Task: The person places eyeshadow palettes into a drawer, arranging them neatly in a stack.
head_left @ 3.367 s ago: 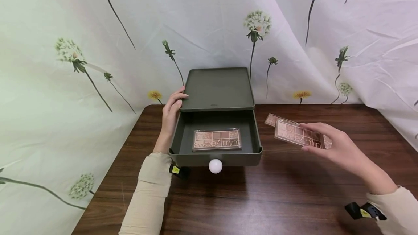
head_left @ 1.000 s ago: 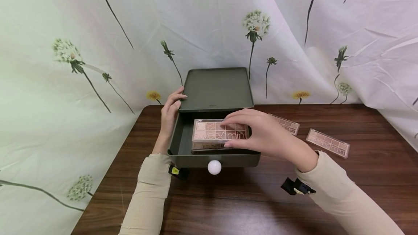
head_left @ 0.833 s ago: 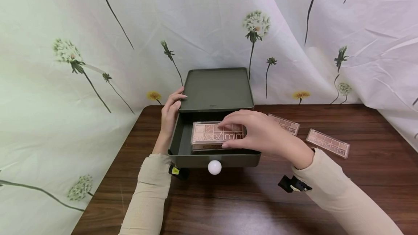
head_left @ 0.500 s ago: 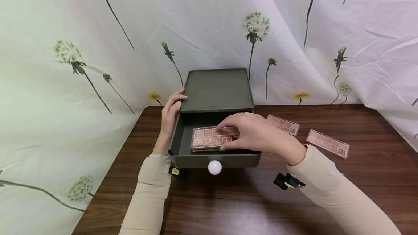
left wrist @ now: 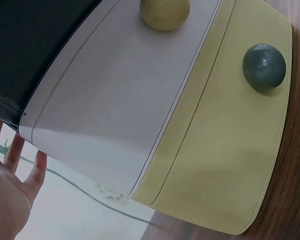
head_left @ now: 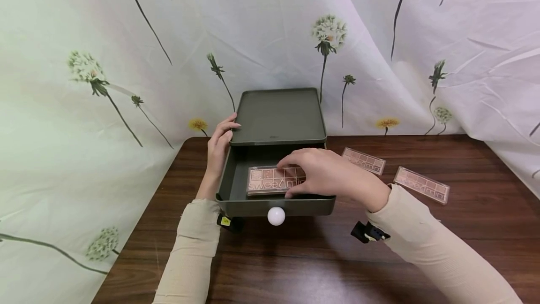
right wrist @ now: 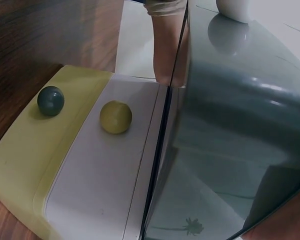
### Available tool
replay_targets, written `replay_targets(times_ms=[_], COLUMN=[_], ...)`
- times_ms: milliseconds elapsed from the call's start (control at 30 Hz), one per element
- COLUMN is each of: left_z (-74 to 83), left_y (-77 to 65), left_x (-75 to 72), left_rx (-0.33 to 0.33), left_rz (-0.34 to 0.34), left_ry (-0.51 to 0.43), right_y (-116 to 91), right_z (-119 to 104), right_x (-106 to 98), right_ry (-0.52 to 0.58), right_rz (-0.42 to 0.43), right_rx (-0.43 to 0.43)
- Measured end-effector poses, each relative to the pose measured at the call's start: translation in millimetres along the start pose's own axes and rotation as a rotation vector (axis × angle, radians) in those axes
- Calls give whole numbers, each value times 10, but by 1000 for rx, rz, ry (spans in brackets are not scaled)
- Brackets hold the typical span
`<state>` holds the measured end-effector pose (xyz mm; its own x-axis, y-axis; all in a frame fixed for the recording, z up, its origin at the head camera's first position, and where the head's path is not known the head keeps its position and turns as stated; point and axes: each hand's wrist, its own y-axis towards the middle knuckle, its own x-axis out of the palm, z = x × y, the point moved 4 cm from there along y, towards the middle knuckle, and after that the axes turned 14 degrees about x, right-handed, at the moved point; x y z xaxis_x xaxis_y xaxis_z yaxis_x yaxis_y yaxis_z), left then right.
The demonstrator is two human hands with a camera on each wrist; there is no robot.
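In the head view, the top drawer [head_left: 278, 208] of a dark green drawer organizer [head_left: 278, 116] is pulled out. My right hand [head_left: 329, 175] reaches into it, thumb and fingers at the near and far edges of an eyeshadow palette [head_left: 267, 180] with a clear lid. That palette lies over another, which is mostly hidden beneath it. My left hand [head_left: 219, 144] rests with relaxed fingers against the organizer's left side; the left wrist view shows its fingers [left wrist: 36, 172] beside the upper corner. Only a sliver of the right hand [right wrist: 285, 220] shows in the right wrist view.
Two more eyeshadow palettes [head_left: 363, 161] lie on the wooden table [head_left: 270, 266] right of the organizer. Under the open drawer, with its white knob [head_left: 276, 216], are a white drawer [left wrist: 120, 100] and a yellow drawer [left wrist: 225, 145], both closed. A flower-printed cloth [head_left: 270, 36] hangs behind.
My right hand has brought the palette from over the table at right into the drawer and lowered it onto the one lying there. The left hand has stayed in place.
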<state>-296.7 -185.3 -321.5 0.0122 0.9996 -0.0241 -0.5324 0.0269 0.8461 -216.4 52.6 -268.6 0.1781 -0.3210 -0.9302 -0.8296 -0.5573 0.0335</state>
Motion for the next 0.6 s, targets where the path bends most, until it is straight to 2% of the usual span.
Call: replay_targets(times_ms=[167, 300, 400, 600], left_z=[-7, 3, 6, 0], left_y=[-14, -13, -12, -14], left_x=[-8, -9, -10, 1], left_rx=[-12, -3, -2, -23], left_rz=[3, 2, 1, 1], left_ry=[-11, -14, -13, -17], right_y=[-3, -27, -72, -262], right_z=[6, 14, 27, 91], right_x=[1, -23, -57, -139], right_ry=[0, 12, 59, 259], right_rz=[10, 61, 131, 331], right_rx=[0, -14, -59, -195])
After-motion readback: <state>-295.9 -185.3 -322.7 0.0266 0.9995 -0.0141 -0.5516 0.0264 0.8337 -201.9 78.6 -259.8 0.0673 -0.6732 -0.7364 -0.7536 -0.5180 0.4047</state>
